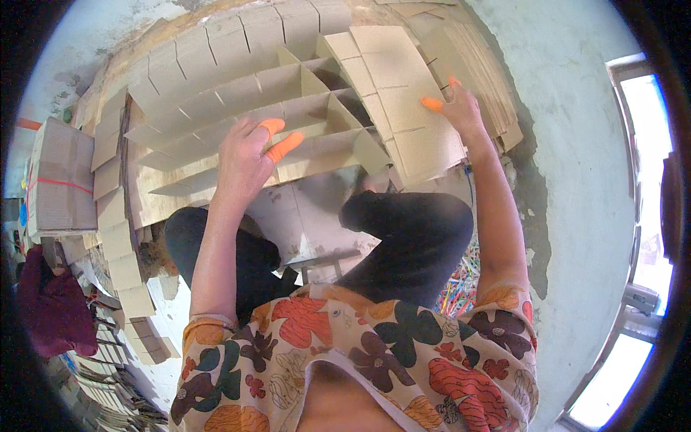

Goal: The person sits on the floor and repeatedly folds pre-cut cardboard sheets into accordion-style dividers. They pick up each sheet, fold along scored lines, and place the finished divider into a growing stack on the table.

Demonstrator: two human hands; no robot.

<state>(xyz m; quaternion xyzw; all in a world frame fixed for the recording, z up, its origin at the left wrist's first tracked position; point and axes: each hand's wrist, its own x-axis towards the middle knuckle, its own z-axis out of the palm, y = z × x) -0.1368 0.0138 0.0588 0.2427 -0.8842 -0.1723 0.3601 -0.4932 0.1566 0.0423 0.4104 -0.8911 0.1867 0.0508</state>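
Cardboard divider grid (282,83), one, before your knees; slotted sheets (392,93) over its right end. Your left hand (245,155): thumb and finger parted above it. Your right hand (461,111): spread at the sheets' edge. Align slots squarely before pressing.

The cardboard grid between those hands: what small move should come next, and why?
Probably the right hand should pick up one of the slotted cardboard pieces at its fingertips. Crosspieces already stand across the right part of the upright strips, while slots farther left appear unfilled.
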